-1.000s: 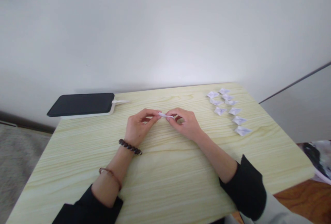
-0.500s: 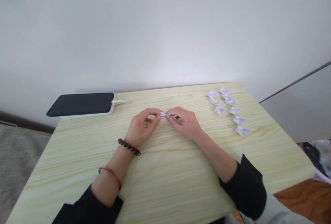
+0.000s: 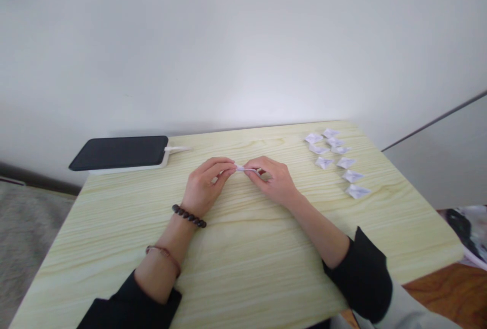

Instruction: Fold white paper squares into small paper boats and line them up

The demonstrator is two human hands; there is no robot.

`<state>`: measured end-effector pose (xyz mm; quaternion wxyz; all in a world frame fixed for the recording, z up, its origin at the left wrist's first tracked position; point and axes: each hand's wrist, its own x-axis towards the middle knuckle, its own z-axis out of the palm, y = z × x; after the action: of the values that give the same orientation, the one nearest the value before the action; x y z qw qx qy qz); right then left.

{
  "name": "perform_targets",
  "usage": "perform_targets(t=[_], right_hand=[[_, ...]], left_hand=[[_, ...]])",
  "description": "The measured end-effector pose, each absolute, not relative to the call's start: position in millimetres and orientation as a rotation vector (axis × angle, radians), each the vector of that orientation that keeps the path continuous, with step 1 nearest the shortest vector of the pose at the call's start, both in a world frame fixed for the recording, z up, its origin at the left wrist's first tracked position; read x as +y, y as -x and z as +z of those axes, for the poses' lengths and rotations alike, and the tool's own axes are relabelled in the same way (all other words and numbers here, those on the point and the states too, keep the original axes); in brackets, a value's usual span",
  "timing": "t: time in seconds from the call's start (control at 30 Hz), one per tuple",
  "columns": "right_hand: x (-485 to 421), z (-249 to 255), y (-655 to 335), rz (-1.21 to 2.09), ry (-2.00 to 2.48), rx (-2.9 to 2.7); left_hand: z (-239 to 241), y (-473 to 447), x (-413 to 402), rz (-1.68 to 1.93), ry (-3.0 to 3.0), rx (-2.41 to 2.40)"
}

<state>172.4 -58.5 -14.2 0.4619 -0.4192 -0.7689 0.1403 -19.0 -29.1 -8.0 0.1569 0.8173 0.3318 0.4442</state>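
Note:
A small piece of folded white paper is held just above the table between both hands, most of it covered by fingers. My left hand, with a dark bead bracelet at the wrist, pinches the paper's left end between thumb and fingers. On the other side my right hand is closed on the right end, thumb below and fingers above. Several small folded white paper boats stand to the right of my right hand, in two loose rows.
A black-screened phone lies on a white block at the back left, with a white cable plug at its right end. The pale wood-grain table meets a white wall at the back.
My left hand has shifted slightly left, its thumb and fingers pressed closer together. A bit more of the paper shows between the hands. My right hand is nearly unmoved.

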Motion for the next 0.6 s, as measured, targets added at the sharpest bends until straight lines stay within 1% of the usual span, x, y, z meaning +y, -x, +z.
perform_targets(t=[0.27, 0.6], right_hand=[[-58.6, -13.5, -173.0, 0.327, 1.014, -1.887], [-60.4, -11.9, -171.3, 0.445, 1.034, -1.910]], left_hand=[[-8.3, 19.9, -31.8, 1.073, -2.251, 0.882], [-7.6, 19.5, -32.0, 1.081, -2.198, 1.037]])
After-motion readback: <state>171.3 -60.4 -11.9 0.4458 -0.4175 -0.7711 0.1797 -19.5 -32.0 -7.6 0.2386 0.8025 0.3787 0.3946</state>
